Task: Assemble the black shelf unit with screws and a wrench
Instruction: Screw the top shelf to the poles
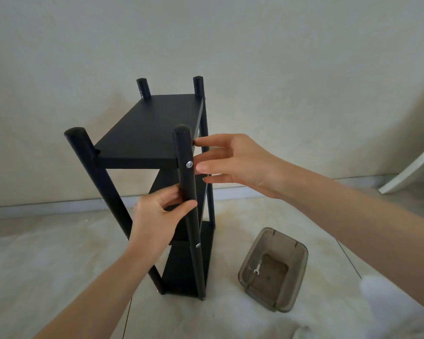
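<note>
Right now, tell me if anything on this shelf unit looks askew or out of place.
Nothing stands out. The black shelf unit stands upright on the floor, and a silver screw sits in the front post at the top shelf. The small wrench lies in the tinted plastic bin beside it.

matt black shelf [147,128], shiny metal screw [189,164]

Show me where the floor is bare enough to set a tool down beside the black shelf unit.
Bare pale floor lies left of the black shelf unit, up to the wall. A narrower strip runs between the shelf and the smoky translucent plastic bin. It is crowded at the near right post, where the left hand grips and the right hand reaches.
</note>
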